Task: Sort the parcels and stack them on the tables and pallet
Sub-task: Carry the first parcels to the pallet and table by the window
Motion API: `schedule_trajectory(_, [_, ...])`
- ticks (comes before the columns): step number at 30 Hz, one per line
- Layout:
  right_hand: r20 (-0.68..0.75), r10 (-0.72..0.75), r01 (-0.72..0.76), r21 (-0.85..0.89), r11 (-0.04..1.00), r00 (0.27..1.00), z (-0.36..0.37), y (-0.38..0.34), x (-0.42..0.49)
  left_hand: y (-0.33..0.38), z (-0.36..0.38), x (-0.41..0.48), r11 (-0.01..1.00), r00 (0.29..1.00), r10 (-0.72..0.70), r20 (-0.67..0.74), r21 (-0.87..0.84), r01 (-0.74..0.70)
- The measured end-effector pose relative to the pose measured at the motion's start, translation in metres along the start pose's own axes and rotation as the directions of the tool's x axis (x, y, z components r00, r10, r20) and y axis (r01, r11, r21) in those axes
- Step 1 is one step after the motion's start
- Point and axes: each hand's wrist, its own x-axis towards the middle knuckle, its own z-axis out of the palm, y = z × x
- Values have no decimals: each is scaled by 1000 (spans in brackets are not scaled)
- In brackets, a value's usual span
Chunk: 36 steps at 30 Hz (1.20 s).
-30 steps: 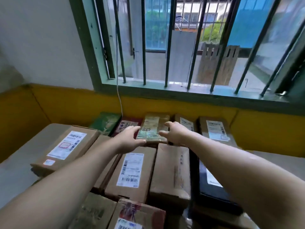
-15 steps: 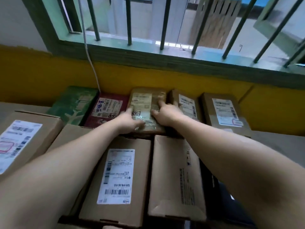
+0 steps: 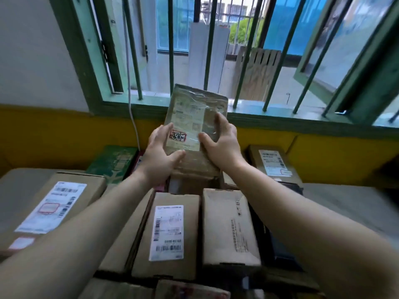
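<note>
A brown tape-wrapped parcel (image 3: 195,113) with a pale label and a red stamp is tilted up, its far end raised in front of the window sill. My left hand (image 3: 160,157) grips its left edge and my right hand (image 3: 222,145) grips its right edge. Its near end is over a cardboard box (image 3: 192,182) in the back row. In front lie a labelled box (image 3: 168,234) and a plain brown box (image 3: 228,229). To the left is a large labelled box (image 3: 58,208).
A green box (image 3: 114,162) and a labelled brown box (image 3: 274,165) sit in the back row against the yellow wall (image 3: 54,134). A barred green window (image 3: 216,50) is above, with a white cable (image 3: 131,100) hanging down. Grey table surface (image 3: 349,201) shows at right.
Both hands have taken hold of the taped parcel and lifted its far end from lying flat in the back row to tilted up before the window.
</note>
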Motion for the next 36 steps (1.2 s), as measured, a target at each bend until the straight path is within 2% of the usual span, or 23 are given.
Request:
schedule_trajectory(4, [-127, -57, 59, 14, 998, 990, -38, -45, -67, 57, -26, -43, 980, 984, 176, 35, -97, -172])
schedule_trajectory(8, [-278, -75, 56, -73, 996, 958, -84, -79, -144, 102, -31, -96, 957, 968, 246, 58, -171, -233])
schedule_trajectory(12, [-415, -61, 24, -95, 995, 908, -126, -92, -216, 146, -12, -151, 925, 933, 344, 101, -204, -319])
schedule_trajectory(16, [-490, -26, -56, -152, 987, 871, -182, -88, -281, 187, 24, -198, 929, 907, 355, 227, -196, -315])
schedule_trajectory(19, [-561, 52, -151, -131, 980, 826, -234, -77, -335, 226, 63, -234, 920, 861, 386, 330, -201, -335])
schedule_trajectory(23, [-679, 162, -269, -53, 962, 715, -314, -50, -428, 286, 136, -295, 893, 748, 448, 490, -273, -357])
schedule_trajectory(29, [-857, 231, -460, -7, 888, 461, -447, -13, -609, 379, 273, -445, 845, 524, 534, 664, -419, -332])
schedule_trajectory(32, [-910, 242, -536, 26, 844, 337, -505, 1, -701, 423, 334, -527, 812, 387, 580, 717, -474, -340])
schedule_trajectory(36, [-954, 243, -599, 91, 796, 178, -561, 12, -802, 471, 392, -620, 807, 235, 583, 778, -521, -279])
